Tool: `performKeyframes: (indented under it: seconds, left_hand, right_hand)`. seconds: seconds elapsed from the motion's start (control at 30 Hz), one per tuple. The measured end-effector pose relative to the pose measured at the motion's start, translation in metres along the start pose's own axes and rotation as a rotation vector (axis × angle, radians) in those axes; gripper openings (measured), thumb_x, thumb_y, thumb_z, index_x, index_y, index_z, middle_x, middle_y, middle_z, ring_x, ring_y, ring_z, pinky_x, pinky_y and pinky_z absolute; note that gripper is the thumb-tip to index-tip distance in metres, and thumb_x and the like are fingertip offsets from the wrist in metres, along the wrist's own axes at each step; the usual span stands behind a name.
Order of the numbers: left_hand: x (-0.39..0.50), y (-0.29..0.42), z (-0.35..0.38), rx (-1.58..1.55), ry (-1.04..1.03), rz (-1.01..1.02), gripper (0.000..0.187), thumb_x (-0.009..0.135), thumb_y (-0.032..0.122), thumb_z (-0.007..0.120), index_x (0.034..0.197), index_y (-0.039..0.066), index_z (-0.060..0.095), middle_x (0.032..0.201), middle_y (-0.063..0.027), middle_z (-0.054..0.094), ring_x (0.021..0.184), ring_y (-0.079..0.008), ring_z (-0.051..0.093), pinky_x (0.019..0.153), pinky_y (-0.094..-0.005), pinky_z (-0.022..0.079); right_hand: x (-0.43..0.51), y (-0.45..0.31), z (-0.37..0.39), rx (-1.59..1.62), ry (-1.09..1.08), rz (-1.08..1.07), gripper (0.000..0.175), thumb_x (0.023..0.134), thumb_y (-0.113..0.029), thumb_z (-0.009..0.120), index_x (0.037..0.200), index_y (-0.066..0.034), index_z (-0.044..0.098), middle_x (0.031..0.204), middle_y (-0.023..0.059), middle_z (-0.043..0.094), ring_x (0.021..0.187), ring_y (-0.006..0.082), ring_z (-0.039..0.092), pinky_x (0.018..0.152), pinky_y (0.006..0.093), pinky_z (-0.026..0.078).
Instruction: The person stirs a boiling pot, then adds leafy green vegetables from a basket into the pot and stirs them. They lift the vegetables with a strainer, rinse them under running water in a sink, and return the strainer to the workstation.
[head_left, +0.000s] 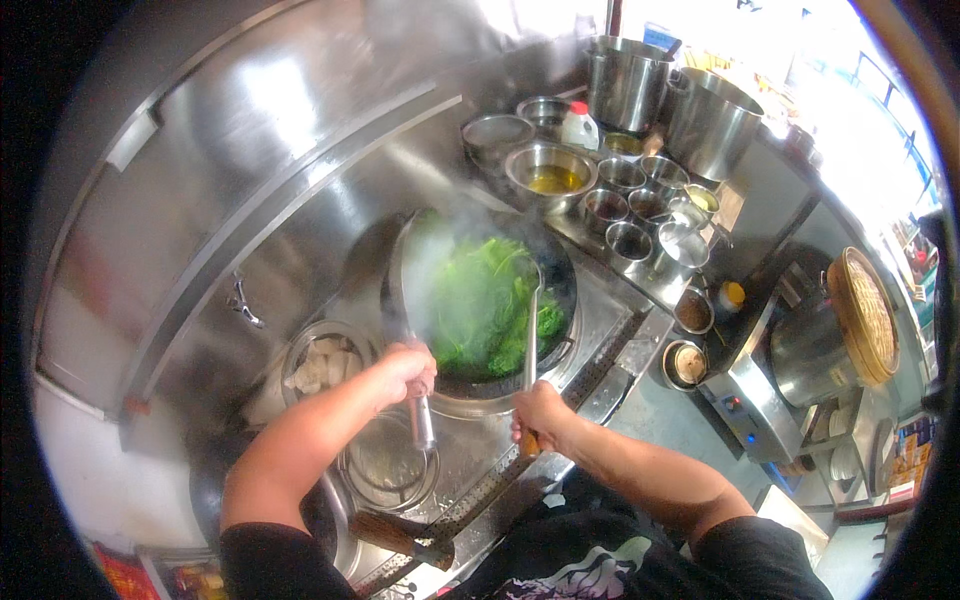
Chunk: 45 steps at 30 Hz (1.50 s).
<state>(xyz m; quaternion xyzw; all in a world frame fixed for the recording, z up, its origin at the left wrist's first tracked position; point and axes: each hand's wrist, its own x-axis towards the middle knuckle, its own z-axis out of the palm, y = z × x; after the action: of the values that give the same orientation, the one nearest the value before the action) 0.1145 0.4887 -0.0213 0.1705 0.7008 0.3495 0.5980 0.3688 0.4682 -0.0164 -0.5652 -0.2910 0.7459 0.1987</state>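
Observation:
Bright leafy greens (487, 315) fill a large dark wok (564, 259), with thick steam rising over its left side. My left hand (411, 369) grips the metal tube handle (424, 429) of a utensil. Steam blurs that utensil's far end at the wok's left side. In my right hand (541, 412) is a long steel wok ladle (533, 322), held near its wooden grip end (529, 444). The ladle's head reaches the right side of the greens; its bowl cannot be made out clearly.
Left of the wok stands a metal basin (289, 352) with pale pieces inside. A wooden handle (401, 536) lies low at the stove front. Several seasoning pots (628, 244), a bowl of yellow oil (553, 180) and tall stockpots (716, 124) crowd the back right. A bamboo steamer (862, 319) stands far right.

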Motion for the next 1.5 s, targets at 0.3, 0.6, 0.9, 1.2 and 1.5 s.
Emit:
performKeyframes:
  seconds: [0.3,0.6,0.9,1.2,1.5]
  left_hand:
    - [-0.006,-0.013,0.021,-0.165,-0.080,-0.149,0.008,0.080,-0.001,0.062,0.079,0.004,0.056,0.063,-0.0105,0.054,0.055,-0.0259,0.057,0.055,-0.0441,0.052]
    - [-0.012,-0.022,0.025,-0.253,-0.181,-0.143,0.015,0.078,0.006,0.066,0.091,0.007,0.057,0.077,-0.0106,0.061,0.062,-0.0246,0.061,0.056,-0.0434,0.056]
    - [-0.031,-0.035,0.023,-0.305,-0.240,-0.097,0.021,0.076,0.006,0.068,0.094,0.006,0.056,0.082,-0.0116,0.060,0.063,-0.0272,0.061,0.056,-0.0435,0.056]
    - [-0.058,-0.028,0.038,-0.377,-0.171,-0.097,0.020,0.079,0.008,0.066,0.095,0.006,0.055,0.083,-0.0113,0.060,0.061,-0.0267,0.060,0.055,-0.0424,0.054]
    - [-0.047,-0.039,0.051,-0.415,-0.219,-0.070,0.018,0.082,0.013,0.067,0.092,0.005,0.055,0.074,-0.0106,0.059,0.061,-0.0263,0.062,0.057,-0.0403,0.055]
  right_hand:
    - [0.020,-0.035,0.015,0.075,-0.271,0.129,0.012,0.090,0.003,0.049,0.079,0.0037,0.046,0.061,0.0113,0.046,0.051,0.0232,0.048,0.046,0.0392,0.043]
    - [0.013,-0.073,-0.033,-0.915,-0.287,-0.191,0.019,0.089,-0.005,0.059,0.100,0.0071,0.049,0.073,0.0147,0.061,0.057,0.0253,0.063,0.041,0.0418,0.047]
    - [0.027,-0.127,-0.112,-1.336,0.100,-0.706,0.022,0.086,-0.006,0.048,0.100,0.0107,0.048,0.080,0.0299,0.066,0.073,0.0459,0.068,0.067,0.0497,0.056]
    - [0.075,-0.110,-0.086,-1.341,0.060,-0.475,0.019,0.085,-0.010,0.061,0.089,0.0088,0.061,0.084,0.0254,0.069,0.081,0.0367,0.069,0.073,0.0442,0.056]
    - [0.051,-0.122,-0.084,-0.890,-0.317,-0.139,0.009,0.085,0.000,0.047,0.087,0.0046,0.054,0.056,0.0096,0.054,0.043,0.0199,0.056,0.038,0.0359,0.041]
